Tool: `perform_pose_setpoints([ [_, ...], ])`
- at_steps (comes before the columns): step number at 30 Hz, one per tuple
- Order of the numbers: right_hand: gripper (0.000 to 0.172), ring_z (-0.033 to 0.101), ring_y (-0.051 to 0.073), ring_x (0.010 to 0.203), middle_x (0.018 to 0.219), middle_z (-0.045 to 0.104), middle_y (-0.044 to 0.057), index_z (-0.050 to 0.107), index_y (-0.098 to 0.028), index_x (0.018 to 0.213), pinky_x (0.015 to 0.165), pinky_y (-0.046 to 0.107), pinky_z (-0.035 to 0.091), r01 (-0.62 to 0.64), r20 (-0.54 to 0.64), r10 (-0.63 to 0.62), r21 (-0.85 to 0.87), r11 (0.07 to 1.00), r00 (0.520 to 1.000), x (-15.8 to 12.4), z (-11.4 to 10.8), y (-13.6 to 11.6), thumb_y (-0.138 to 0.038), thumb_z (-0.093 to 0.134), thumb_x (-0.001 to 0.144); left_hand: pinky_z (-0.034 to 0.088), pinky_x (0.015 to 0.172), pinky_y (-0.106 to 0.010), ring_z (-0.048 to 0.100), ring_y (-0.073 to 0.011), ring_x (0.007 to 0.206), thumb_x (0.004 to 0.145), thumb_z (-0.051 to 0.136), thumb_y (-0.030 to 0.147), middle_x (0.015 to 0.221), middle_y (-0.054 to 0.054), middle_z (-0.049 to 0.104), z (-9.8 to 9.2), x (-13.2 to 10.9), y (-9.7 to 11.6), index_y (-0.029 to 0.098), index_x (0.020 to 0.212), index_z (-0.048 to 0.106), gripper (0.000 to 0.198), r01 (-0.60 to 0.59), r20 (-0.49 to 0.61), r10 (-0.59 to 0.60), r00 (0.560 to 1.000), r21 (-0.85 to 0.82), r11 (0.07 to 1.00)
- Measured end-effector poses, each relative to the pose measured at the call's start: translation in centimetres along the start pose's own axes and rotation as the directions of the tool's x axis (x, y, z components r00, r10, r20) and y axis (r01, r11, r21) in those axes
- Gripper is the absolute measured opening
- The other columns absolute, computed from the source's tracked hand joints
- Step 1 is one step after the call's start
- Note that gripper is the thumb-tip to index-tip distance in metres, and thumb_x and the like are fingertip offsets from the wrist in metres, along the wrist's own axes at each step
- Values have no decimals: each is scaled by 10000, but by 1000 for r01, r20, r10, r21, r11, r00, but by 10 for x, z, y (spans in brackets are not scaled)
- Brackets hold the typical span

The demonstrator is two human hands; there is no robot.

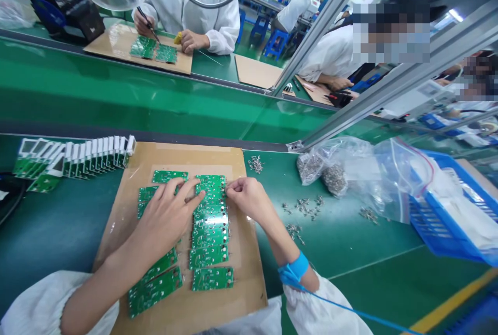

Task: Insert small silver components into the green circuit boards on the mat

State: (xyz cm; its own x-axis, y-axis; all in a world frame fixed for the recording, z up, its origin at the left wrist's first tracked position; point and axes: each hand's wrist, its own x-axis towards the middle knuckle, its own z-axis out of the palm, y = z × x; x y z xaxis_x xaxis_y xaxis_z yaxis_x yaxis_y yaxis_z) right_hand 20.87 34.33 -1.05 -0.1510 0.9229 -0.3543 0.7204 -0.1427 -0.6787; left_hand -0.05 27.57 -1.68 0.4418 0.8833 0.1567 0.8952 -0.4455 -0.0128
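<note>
My left hand (165, 215) lies flat with fingers spread over green rectangular circuit boards (210, 236), fingertips reaching the overlapping column of them. My right hand (249, 200) has its fingers bunched together at the top of that column, on a board edge; can't tell if it's actually pinching. The boards sit on a brown cardboard sheet (249, 283) on the green bench (58, 226), some in the column, others loose to its left and under my left wrist. Blue wrist strap (298, 267) around my right wrist. Left of the cardboard, a row of boards with white plastic frames (93, 153). Right of it, loose silver metal parts (256, 164) scattered, near clear plastic bags (322, 169) holding similar parts and a blue plastic basket (439, 215). Across the bench, a co-worker in a white coat (210, 13) holds a thin tool over boards.
</note>
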Motion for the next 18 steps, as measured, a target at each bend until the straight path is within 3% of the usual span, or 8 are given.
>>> perform_pose_setpoints([
  [7, 247, 373, 108, 556, 523, 430, -47, 518, -194, 487, 527, 235, 288, 45, 94, -40, -53, 998, 995, 3, -11, -6, -163, 531, 732, 477, 897, -489, 501, -361, 1141, 841, 532, 4, 1399, -87, 585, 2, -3, -1, 230, 1269, 670, 504, -13, 6, 13, 1000, 8, 1000],
  [18, 352, 264, 107, 482, 435, 339, -53, 440, -214, 406, 506, 288, 229, 87, 101, -68, -196, 977, 993, 11, -8, -14, -76, 590, 693, 492, 858, -471, 521, -358, 1116, 820, 507, -27, 1370, -93, 610, -1, -3, 2, 228, 1282, 669, 551, -8, 9, 7, 1000, 52, 999],
])
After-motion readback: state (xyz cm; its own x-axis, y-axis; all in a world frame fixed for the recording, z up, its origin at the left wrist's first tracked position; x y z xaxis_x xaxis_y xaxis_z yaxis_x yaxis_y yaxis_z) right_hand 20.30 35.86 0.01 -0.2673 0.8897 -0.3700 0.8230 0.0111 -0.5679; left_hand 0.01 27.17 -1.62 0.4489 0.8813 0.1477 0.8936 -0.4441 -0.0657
